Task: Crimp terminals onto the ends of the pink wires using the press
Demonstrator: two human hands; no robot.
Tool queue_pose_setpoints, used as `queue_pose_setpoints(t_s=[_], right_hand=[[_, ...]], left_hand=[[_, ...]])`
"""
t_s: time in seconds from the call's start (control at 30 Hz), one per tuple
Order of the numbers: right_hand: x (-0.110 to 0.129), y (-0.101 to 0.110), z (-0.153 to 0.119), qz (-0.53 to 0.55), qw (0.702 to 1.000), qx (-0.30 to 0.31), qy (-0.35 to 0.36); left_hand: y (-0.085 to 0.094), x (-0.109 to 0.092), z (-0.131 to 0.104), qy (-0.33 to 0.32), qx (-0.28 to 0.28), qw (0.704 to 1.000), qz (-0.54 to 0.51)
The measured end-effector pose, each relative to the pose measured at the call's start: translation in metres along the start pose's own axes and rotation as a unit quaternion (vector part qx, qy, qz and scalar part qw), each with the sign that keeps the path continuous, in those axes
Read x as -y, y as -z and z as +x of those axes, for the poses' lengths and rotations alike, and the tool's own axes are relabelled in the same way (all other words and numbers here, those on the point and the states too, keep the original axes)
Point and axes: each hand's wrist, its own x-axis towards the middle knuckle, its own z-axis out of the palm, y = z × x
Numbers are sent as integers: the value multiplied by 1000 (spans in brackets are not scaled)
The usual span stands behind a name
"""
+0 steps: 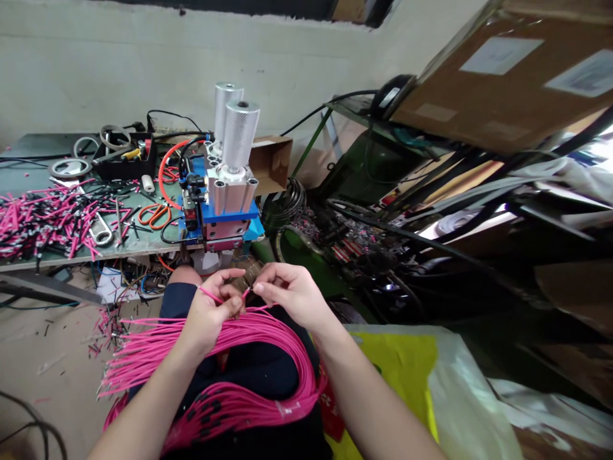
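Across my lap lies a bent bundle of pink cables (282,345), its loose ends fanned out to the left and some dark fittings along the lower strands. Above it my left hand (215,303) pinches a single pink cable (209,293) between thumb and fingers. My right hand (287,291) is closed at the tip of that cable, thumb against fingers, close to the left fingertips. What exactly sits at the cable's end is too small to make out. Straight ahead, at the bench edge, stands a pneumatic press (232,191) with two silver cylinders.
On the bench (29,153) lie a heap of pink and black cable offcuts (48,220), orange-handled scissors (154,216), tape rolls (70,168) and a black tray (127,165). A yellow bag (402,364) is at my right. Cardboard boxes (507,70) and machinery crowd the right side.
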Motion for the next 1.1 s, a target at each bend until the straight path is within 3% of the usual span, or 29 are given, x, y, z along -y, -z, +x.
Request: queue_pose_setpoints(t_s=[0.1, 0.2, 0.37, 0.57, 0.73, 1.1], right_hand=[[-12, 2, 5, 70, 994, -67, 46], [-17, -1, 4, 39, 990, -107, 81], [-13, -20, -7, -10, 992, -57, 111], [-18, -30, -10, -95, 988, -90, 78], [-16, -27, -11, -187, 967, -83, 149], [-30, -44, -6, -53, 987, -88, 121]], left_hand=[[0, 1, 0, -7, -22, 1000, -5], [0, 1, 1, -10, -37, 999, -12], [2, 1, 2, -4, -39, 999, -15], [2, 0, 1, -2, -42, 999, -6], [1, -2, 1, 3, -28, 1000, 4], [-1, -1, 0, 22, -14, 999, -42]])
